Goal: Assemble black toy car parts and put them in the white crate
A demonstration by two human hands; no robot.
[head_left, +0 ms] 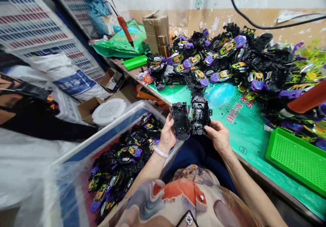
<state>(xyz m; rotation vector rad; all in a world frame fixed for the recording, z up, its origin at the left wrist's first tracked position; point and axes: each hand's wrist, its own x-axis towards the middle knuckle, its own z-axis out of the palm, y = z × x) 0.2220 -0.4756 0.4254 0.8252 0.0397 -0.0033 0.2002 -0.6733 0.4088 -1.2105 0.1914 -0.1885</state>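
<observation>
My left hand (168, 133) grips a toy car body (181, 120), its black underside turned up and a purple edge showing at the near end. Beside it, my right hand (218, 135) pinches the near corner of another toy car body (200, 115), whose black inner side faces me. The two bodies are side by side above the table's front edge, almost touching. Just beyond them, more car bodies (196, 79) in black, purple and yellow-green lie on the green table covering (229, 104). The fingers under both pieces are partly hidden.
A large heap of car bodies (229, 55) fills the back of the table. At my left, a lined bin (76, 149) holds many more. A green perforated tray (297, 155) sits at right. One orange electric screwdriver (125, 30) hangs at back left, another orange tool (308, 98) at right.
</observation>
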